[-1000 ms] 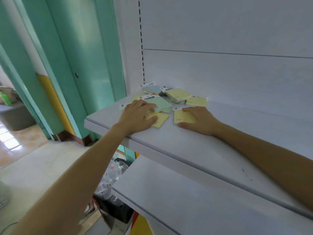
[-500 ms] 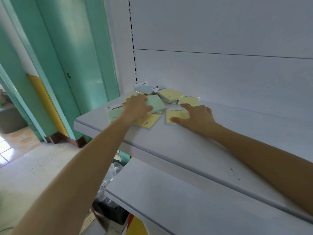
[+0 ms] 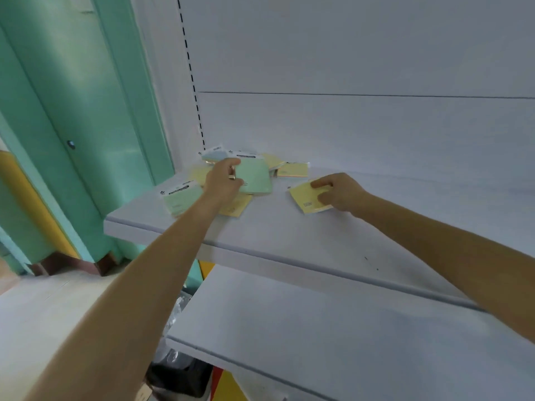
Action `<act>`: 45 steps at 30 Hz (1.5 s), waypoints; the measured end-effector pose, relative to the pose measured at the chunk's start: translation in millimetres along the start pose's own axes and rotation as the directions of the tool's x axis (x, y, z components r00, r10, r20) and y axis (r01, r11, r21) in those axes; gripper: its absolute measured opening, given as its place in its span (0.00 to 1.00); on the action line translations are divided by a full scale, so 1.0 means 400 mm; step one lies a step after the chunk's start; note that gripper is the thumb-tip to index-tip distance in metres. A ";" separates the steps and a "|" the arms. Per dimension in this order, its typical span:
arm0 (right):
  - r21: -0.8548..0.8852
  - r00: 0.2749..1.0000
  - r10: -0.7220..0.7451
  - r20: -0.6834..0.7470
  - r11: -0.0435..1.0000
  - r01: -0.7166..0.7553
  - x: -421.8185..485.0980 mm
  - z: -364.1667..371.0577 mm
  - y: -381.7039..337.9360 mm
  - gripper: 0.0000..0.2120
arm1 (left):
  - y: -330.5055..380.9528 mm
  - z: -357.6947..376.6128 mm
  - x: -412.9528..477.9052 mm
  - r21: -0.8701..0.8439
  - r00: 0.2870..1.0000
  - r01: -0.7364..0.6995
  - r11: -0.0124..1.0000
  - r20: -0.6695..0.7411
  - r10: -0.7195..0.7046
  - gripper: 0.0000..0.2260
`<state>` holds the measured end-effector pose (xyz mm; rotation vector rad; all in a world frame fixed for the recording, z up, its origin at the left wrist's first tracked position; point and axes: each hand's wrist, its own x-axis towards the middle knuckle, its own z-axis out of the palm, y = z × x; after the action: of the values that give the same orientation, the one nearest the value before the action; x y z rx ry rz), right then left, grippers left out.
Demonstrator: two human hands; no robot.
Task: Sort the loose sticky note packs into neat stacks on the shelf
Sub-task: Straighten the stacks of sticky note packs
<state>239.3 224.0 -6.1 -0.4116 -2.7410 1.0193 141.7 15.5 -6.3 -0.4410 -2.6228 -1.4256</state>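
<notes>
A white shelf [image 3: 289, 235] stands against a white back panel, with a teal door [image 3: 86, 111] to the left. In the head view, the left hand [image 3: 223, 180] curls its fingers round a mint pack [image 3: 254, 176] on the loose pile [image 3: 292, 170] near the shelf's back left corner. The right hand [image 3: 338, 192] pinches a yellow pack [image 3: 305, 196] lying flat, apart from the pile, toward the shelf's middle. A labelled green pack [image 3: 181, 198] lies at the left edge.

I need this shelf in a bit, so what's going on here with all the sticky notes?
A person is sorting sticky note packs on the upper shelf. Their left hand grips a green pack among the loose ones near the back corner, while the right hand holds a yellow pack that lies apart to the right. The rest lie jumbled and overlapping; no neat stack shows yet.
</notes>
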 end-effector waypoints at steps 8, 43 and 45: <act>0.020 0.960 0.162 -0.228 0.987 -0.162 -0.226 -0.181 0.174 0.20 | 0.146 0.185 -0.091 -0.138 0.958 -0.156 0.978 0.218 0.184 0.22; 0.454 0.684 0.453 -0.572 0.869 -0.196 -0.732 -1.039 1.062 0.17 | 1.059 1.196 -0.516 -0.419 0.816 -0.272 0.866 0.376 0.439 0.15; 0.467 0.653 0.468 -0.596 0.863 -0.192 -0.713 -1.079 1.084 0.17 | 1.072 1.236 -0.500 -0.370 0.811 -0.280 0.886 0.403 0.424 0.10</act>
<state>707.9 709.8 6.7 -1.0304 -1.7741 1.1239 480.0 609.7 17.0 -1.4094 -2.4401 -1.7453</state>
